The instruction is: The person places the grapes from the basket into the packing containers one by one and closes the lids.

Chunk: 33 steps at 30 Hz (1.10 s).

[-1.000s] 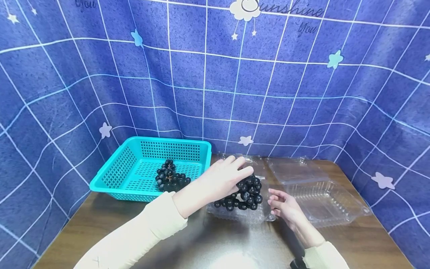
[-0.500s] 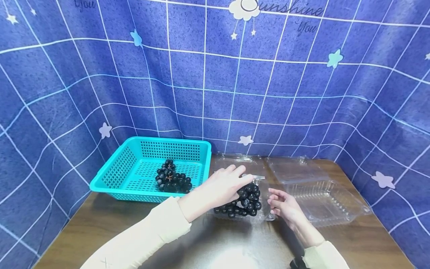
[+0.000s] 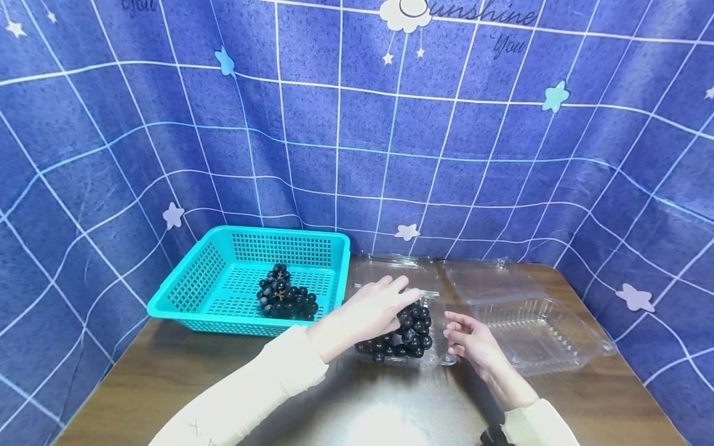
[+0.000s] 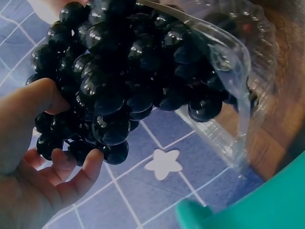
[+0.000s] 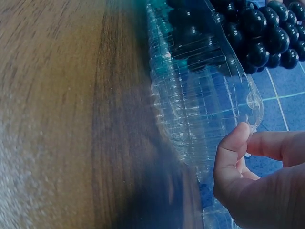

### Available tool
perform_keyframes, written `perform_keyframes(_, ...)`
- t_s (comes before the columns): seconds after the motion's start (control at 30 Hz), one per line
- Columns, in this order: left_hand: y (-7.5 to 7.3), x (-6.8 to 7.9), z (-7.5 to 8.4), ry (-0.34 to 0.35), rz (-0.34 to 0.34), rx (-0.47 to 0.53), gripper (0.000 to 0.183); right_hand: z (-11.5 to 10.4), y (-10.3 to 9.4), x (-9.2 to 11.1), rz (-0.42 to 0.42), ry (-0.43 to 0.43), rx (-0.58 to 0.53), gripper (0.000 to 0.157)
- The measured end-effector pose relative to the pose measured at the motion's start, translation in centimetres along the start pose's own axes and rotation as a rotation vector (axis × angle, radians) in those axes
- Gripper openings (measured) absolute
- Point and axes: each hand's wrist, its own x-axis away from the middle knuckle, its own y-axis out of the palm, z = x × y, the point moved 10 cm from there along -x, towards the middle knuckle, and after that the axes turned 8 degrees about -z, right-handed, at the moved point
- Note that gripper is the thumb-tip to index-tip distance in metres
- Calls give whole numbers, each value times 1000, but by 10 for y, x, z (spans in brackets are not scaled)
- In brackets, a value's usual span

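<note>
My left hand (image 3: 385,303) grips a bunch of black grapes (image 3: 415,331) from above. The bunch sits low in the mouth of a clear plastic clamshell container (image 3: 437,347), its lower grapes inside the rim. The left wrist view shows the thumb and fingers curled round the grapes (image 4: 109,81). At the container's right side, my right hand (image 3: 474,344) pinches the rim between thumb and forefinger. Seen from the right wrist, the thumb tip is right at the corner of the clear container (image 5: 205,105). The palm side of my left hand is hidden in the head view.
A turquoise plastic basket (image 3: 184,313) stands at the left with more black grapes (image 3: 287,297) in it. To the right lies a second clear clamshell container (image 3: 546,337) with its lid opened back. A blue curtain (image 3: 357,167) hangs behind the wooden table (image 3: 608,402).
My left hand has lowered the bunch of grapes toward the container and come slightly nearer. The right hand has stayed at the rim.
</note>
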Motion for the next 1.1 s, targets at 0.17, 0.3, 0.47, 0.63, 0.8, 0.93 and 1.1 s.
perform_keyframes(0.17,14,-8,-4,-2,-37,43,59,-1,1,1,-1,-2,-7,57)
perform_keyframes(0.3,23,-13,-9,-11,-46,80,55,1,0,0,7,4,-15,56)
perform_keyframes(0.47,31,-21,-6,12,-55,82,53,0,0,0,5,1,-10,56)
perform_keyframes(0.63,39,-30,0,33,-87,61,52,0,0,1,5,-1,-16,55)
perform_keyframes(0.8,46,-35,2,29,-108,53,57,0,0,1,6,1,-13,55)
perform_keyframes(0.93,50,-39,4,33,-100,58,61,1,0,0,5,1,-10,55)
perform_keyframes(1.1,53,-44,5,27,-94,60,60,1,-1,0,0,-21,-10,57)
